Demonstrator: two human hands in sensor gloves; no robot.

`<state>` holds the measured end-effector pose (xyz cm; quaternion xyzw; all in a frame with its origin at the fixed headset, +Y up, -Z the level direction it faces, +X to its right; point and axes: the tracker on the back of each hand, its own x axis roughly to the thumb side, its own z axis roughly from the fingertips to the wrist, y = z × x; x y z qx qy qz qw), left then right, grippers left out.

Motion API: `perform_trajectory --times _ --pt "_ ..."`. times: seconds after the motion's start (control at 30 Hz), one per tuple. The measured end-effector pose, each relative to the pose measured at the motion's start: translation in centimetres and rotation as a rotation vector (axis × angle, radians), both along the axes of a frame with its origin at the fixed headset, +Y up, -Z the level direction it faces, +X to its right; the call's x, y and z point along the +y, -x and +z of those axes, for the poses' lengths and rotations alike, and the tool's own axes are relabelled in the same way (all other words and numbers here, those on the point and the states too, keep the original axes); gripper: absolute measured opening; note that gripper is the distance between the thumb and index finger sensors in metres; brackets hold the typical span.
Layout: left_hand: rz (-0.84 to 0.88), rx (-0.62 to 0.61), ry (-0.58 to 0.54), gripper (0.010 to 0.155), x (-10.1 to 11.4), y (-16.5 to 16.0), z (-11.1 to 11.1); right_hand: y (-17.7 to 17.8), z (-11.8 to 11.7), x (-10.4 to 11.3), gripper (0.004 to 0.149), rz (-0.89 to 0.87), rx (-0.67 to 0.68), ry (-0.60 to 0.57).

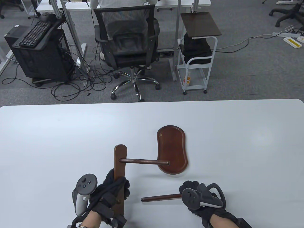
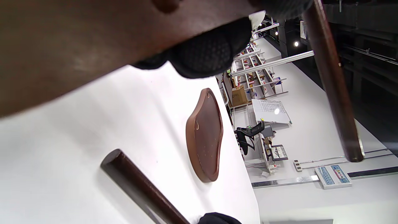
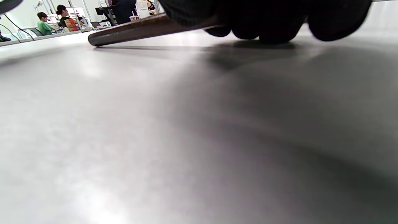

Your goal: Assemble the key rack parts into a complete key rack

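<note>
Wooden slat [image 1: 120,166] w/ peg gripped in left fingers [image 1: 121,186]; right fingers [image 1: 190,185] hold loose dowel [image 1: 161,197] end, by tray [image 1: 172,149].

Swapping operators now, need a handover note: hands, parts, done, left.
Left hand grips the upright board near its lower end; one rod already sits in it, sticking out sideways over the tray.
Right hand holds the second rod by one end, low at the white table.
Oval tray base lies flat, loose.
Done: first rod fitted.
Left: second rod into the board, then, likely, board to base.
</note>
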<state>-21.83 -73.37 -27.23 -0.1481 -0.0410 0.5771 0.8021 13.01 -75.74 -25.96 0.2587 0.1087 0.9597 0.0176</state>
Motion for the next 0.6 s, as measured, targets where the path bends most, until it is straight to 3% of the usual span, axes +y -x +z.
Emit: perform_trajectory --times 0.17,0.37,0.6 --pt "-0.006 0.004 0.002 0.06 0.0 0.0 0.0 0.1 0.2 1.1 0.046 -0.082 0.03 -0.057" --pt "-0.003 0.019 0.004 0.061 0.0 0.1 0.0 -0.1 0.3 1.9 0.046 -0.25 0.035 -0.019" --pt "-0.009 0.031 0.001 0.061 0.0 0.1 0.0 0.1 1.0 3.4 0.045 -0.457 0.053 -0.058"
